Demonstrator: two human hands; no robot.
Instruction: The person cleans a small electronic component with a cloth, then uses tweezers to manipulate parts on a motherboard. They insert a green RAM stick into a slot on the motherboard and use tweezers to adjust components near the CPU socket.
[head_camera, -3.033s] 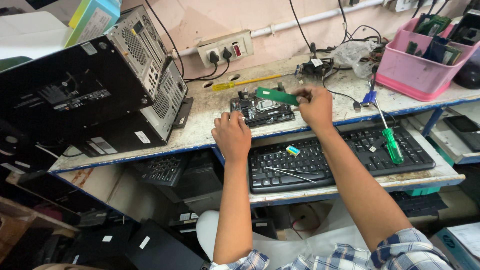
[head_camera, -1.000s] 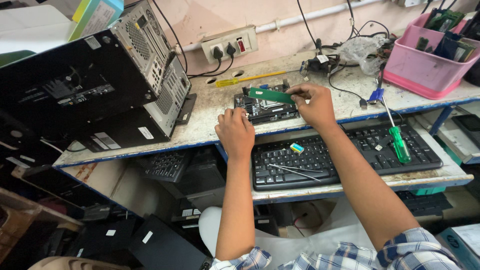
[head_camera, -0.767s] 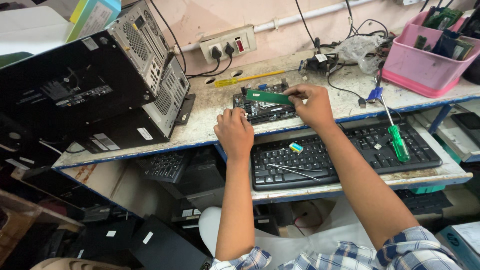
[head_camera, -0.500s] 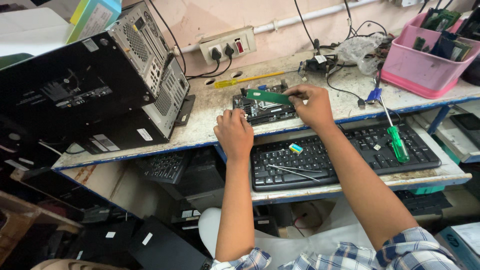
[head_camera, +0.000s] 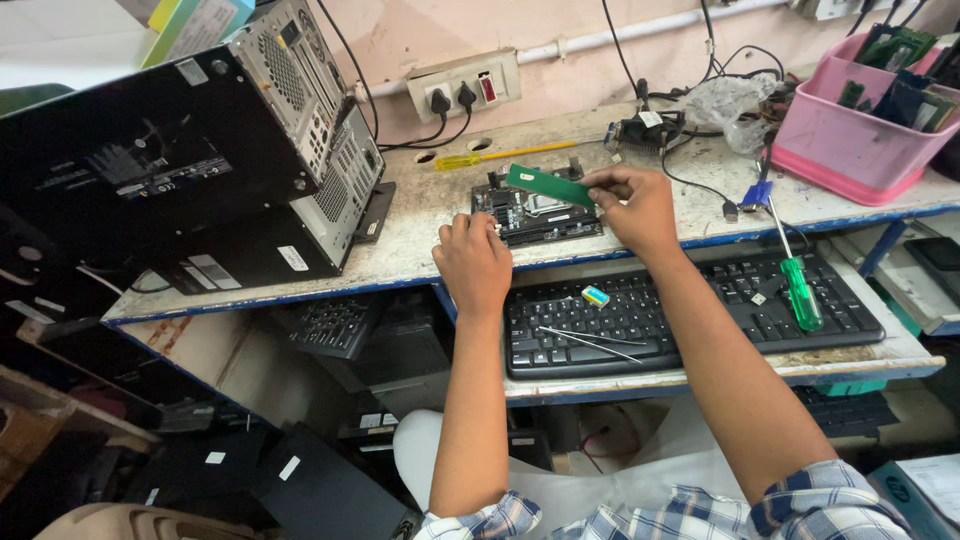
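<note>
On the worn white workbench (head_camera: 440, 215), near its front edge, lies a small dark motherboard (head_camera: 535, 212) with a metal socket in its middle. Above it the right hand (head_camera: 632, 203) pinches one end of a slim green memory stick (head_camera: 548, 186) between thumb and fingertips, so the stick hangs tilted over the board's upper part, its far end pointing left (whether its lower edge touches the board cannot be told). Just left of the board rests the left hand (head_camera: 472, 262), fingers curled loosely against the board's left edge, holding nothing that can be seen.

Below the bench top, a pull-out shelf carries a black computer keyboard (head_camera: 690, 315). Across its keys lie a pair of thin metal tweezers (head_camera: 590, 342), a small blue and yellow block (head_camera: 595, 295) and, towards the right, a screwdriver with a green handle (head_camera: 800, 290). Behind the board, a yellow-handled screwdriver (head_camera: 495, 156) lies flat on the bench, beneath a white wall socket strip (head_camera: 462, 85) with two black plugs in it. Left of all this stands a black desktop computer case (head_camera: 190, 160), tipped at an angle, its grey rear panel facing the board. At the far right sits a pink plastic tub (head_camera: 850, 140) holding green circuit boards.
</note>
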